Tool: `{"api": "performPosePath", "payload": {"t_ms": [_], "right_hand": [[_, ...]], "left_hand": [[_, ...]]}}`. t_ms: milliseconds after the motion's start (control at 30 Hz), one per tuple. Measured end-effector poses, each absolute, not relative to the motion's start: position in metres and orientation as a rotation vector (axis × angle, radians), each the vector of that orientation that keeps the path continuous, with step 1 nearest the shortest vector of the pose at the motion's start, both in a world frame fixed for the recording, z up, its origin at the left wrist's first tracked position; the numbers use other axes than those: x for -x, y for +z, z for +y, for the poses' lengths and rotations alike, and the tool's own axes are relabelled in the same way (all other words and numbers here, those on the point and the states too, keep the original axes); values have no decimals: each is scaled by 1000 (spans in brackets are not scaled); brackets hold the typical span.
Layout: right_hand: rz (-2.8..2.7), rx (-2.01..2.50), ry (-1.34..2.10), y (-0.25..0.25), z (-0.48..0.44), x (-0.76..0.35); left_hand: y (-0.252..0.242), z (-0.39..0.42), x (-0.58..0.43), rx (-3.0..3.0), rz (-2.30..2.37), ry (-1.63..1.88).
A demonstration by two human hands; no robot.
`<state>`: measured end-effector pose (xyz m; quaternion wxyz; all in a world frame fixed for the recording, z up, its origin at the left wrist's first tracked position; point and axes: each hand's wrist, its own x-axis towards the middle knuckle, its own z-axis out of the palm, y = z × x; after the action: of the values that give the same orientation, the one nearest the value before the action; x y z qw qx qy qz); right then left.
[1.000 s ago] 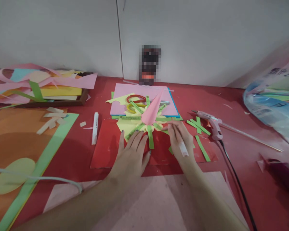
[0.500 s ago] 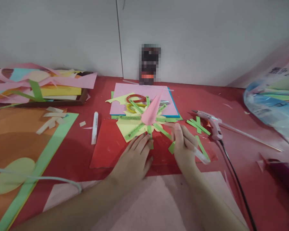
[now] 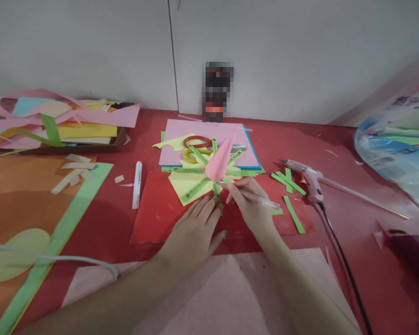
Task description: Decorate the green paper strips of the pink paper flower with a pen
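Observation:
A pink paper cone (image 3: 220,158) stands tilted on a yellow paper flower (image 3: 177,185). Green paper strips (image 3: 192,187) radiate from around its base, several bearing drawn dark patterns and stars. My left hand (image 3: 194,223) lies flat, its fingers stretched out onto the near green strip (image 3: 217,188). In my right hand (image 3: 253,207) is a slim clear-barrelled pen (image 3: 267,202), pinched with its tip end near that strip, just below the cone. The right fingers partly cover the strips on that side. All this rests partly on a red board (image 3: 153,218).
Scissors with red and yellow handles (image 3: 197,138) lie behind the flower on pink paper (image 3: 172,139). At right are loose green strips (image 3: 293,215) and a corded glue gun (image 3: 310,182). A white marker (image 3: 137,186) lies left; beyond it is a tray (image 3: 117,143) of paper scraps.
My right hand has moved left and inward with the pen, from the right-side strip to the near strip. The pen now lies flatter. My left hand stays almost in place.

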<state>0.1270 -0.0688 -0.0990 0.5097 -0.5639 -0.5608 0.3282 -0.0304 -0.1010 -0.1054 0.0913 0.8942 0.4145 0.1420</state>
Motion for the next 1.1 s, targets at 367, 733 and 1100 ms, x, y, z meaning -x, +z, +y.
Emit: {"api": "performPosePath", "payload": {"t_ms": [367, 733, 1100], "right_hand": [[-1407, 1397, 731, -99, -70, -126], [-1400, 1382, 773, -97, -71, -126], [-1383, 1367, 772, -101, -70, -126]], "left_hand": [[-104, -103, 30, -2640, 1229, 377], [-105, -102, 29, -2648, 1227, 372], [-105, -102, 30, -2655, 1220, 390]]}}
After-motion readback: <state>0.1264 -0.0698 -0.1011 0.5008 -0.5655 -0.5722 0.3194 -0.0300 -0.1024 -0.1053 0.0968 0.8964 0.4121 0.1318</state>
